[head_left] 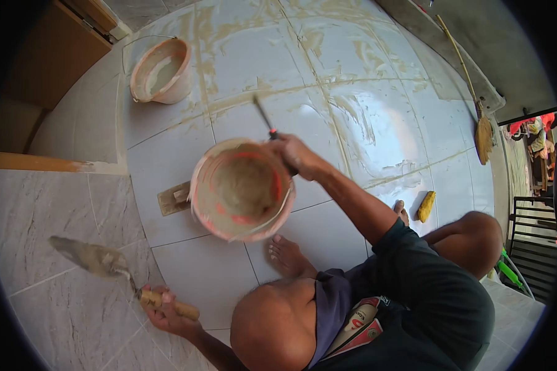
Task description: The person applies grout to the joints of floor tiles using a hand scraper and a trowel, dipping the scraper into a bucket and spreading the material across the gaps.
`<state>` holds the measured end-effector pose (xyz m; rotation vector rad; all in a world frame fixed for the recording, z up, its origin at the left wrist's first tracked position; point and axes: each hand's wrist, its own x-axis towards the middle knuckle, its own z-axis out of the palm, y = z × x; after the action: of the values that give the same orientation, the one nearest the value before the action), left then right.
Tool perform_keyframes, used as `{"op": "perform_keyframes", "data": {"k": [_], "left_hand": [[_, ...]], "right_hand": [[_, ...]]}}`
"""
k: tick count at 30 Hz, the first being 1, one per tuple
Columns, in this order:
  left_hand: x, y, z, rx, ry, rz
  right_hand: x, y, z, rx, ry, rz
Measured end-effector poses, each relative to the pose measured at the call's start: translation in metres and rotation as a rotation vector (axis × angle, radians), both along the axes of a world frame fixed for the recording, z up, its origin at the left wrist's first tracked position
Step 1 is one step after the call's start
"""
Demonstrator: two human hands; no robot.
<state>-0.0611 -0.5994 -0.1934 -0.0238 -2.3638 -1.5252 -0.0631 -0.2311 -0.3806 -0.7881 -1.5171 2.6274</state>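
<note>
My left hand [170, 312] is closed round the wooden handle of a pointed trowel [90, 255], its blade smeared with grey-beige paste. My right hand [297, 157] grips a narrow-bladed tool [263, 115] with a black and red handle; the blade shows nearly edge-on, so its exact kind is unclear. That hand is at the right rim of a pinkish-orange bucket [207, 213] with beige paste inside. Whether its fingers touch the rim, I cannot tell. Partly hidden behind the bucket, a flat rectangular float [167, 199] lies on the tiles.
A second bucket [181, 86] stands at the far left on white floor tiles [254, 59] streaked with beige paste. Beside my right foot lies a yellow sponge or cloth [426, 206]. At right, a straw broom [483, 139] leans by a low wall. My left foot [288, 253] is near the bucket.
</note>
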Motion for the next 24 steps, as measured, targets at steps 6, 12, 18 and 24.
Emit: {"op": "perform_keyframes", "data": {"k": [6,12,18,24], "left_hand": [[-0.041,-0.001,-0.086,0.126,-0.135,-0.249],[-0.060,-0.056,-0.157,0.121,-0.153,-0.164],[-0.067,-0.128,-0.227,0.113,-0.178,-0.059],[-0.072,-0.169,-0.261,0.060,-0.216,-0.171]], "right_hand": [[0.091,0.110,-0.040,-0.079,-0.126,-0.615],[0.199,0.189,-0.090,-0.037,-0.069,-1.114],[0.259,0.225,-0.106,0.360,-0.350,-1.222],[0.163,0.192,-0.009,1.194,-0.672,-0.987]]}}
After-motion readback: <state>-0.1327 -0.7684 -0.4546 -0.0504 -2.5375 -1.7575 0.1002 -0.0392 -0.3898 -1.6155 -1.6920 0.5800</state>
